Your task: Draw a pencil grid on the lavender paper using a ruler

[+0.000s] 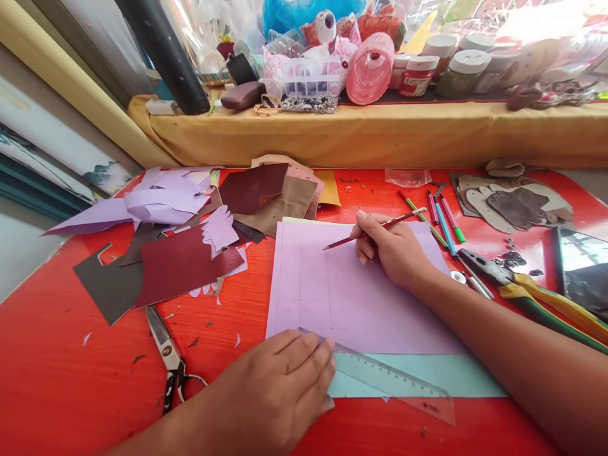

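My right hand [387, 250] is closed round a dark red pencil [344, 240], its tip just over a lilac sheet of paper [375, 310]. Thin pencil lines form a grid of boxes on the left part of this sheet. At the sheet's lower edge, my left hand [289, 380] has its fingers together over one end of a clear plastic ruler [399, 377]. The ruler slants down to the right, across a light blue sheet [475, 373] that shows from under the lilac one. My left fingers hide the ruler's near end.
Scissors [166, 345] lie left of my left hand, below maroon and grey leather scraps [185, 269]. Felt-tip pens [441, 221] and pliers [513, 278] are on the right, near leather cut-outs [515, 202]. Behind stands a cloth-covered ledge [304, 136] with jars [420, 76].
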`<move>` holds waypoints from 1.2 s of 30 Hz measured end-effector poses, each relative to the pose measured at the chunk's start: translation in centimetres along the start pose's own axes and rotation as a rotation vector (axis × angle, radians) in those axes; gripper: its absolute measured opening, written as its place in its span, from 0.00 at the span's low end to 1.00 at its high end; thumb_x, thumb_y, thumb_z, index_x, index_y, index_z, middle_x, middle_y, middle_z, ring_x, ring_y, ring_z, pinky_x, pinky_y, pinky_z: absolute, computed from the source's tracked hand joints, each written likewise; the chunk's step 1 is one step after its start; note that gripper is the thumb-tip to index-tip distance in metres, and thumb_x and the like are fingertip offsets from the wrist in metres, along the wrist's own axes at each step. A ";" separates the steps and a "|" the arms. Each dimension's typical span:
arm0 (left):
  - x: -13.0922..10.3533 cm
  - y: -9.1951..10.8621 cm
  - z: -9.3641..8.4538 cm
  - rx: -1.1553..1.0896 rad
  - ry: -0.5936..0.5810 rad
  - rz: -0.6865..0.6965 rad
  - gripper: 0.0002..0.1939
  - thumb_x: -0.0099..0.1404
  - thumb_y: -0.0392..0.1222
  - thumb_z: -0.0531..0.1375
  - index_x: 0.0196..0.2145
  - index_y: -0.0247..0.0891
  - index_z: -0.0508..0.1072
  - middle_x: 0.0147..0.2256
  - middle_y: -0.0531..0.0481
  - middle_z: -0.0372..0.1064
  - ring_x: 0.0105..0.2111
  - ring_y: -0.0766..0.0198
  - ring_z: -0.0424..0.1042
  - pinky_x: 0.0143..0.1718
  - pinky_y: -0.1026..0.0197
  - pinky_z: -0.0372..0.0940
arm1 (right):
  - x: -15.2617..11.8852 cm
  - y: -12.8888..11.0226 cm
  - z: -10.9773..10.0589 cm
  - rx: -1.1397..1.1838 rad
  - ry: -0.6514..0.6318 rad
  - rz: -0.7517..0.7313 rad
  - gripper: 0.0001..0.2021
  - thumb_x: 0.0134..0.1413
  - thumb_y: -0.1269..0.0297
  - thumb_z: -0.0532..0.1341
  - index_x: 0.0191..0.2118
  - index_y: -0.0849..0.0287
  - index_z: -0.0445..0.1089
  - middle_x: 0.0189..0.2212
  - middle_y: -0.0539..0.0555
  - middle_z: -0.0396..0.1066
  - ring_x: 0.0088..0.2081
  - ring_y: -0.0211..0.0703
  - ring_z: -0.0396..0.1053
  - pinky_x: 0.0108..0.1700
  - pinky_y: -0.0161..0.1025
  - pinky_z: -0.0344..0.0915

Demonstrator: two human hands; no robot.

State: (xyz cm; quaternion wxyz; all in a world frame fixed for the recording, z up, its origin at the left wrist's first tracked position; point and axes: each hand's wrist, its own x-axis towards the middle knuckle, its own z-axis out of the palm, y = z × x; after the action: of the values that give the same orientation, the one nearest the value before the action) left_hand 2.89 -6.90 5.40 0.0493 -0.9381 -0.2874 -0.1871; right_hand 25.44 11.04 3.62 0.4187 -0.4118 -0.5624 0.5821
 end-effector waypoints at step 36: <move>-0.8 -2.4 -0.2 -0.149 0.073 -0.184 0.10 0.81 0.35 0.58 0.47 0.34 0.80 0.46 0.43 0.84 0.43 0.55 0.79 0.45 0.52 0.75 | 0.0 -0.3 0.0 -0.030 -0.017 0.002 0.31 0.60 0.30 0.69 0.27 0.56 0.75 0.14 0.45 0.61 0.19 0.39 0.66 0.25 0.37 0.63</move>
State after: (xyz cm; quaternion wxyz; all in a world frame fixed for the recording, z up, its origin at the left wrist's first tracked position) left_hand 0.88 -5.30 5.27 -0.0278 -0.9014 -0.3554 -0.2456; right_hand 25.41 10.99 3.89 0.4071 -0.4135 -0.5744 0.5774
